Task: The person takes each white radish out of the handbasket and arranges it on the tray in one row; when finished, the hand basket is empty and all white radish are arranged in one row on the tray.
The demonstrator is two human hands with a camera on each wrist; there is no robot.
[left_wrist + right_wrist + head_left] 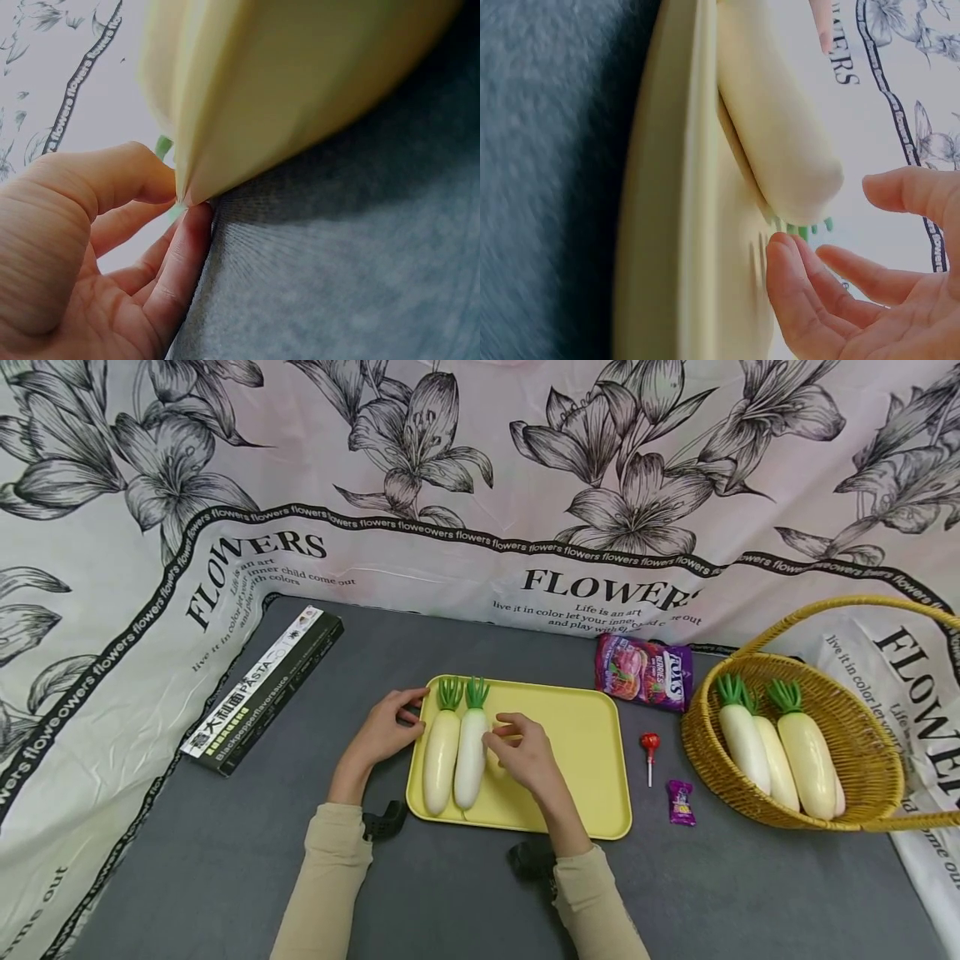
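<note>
Left hand [386, 729] pinched the far-left corner of the flat yellow plastic tray [577, 735]; in the left wrist view thumb and fingers [180, 255] closed on the tray's edge [247, 135] where it met the cloth. Right hand [525, 752] hovered over the tray's middle, fingers loosely curled and apart, holding nothing; fingertips were just beside the right-hand one of two white toy radishes with green tops [470, 752], whether touching it could not be told. In the right wrist view the fingers [802, 292] stood spread near a radish's end [780, 142], not around it. The two radishes lay side by side along the tray's left part, green tops pointing far.

Tray rested on a dark grey felt-like table cover [225, 860]. Right of the tray: a red lollipop on a white stick [649, 752], a small purple wrapped sweet [681, 802] nearer, and a purple candy bag [643, 672] at the far side. Further right, a woven yellow wicker basket with a handle [862, 777] held more white radishes [806, 752]. To the left lay a long black pasta box [262, 689], set at an angle.

Behind and around the surface hung a pale cloth printed with black lilies and the word FLOWERS [480, 485].
</note>
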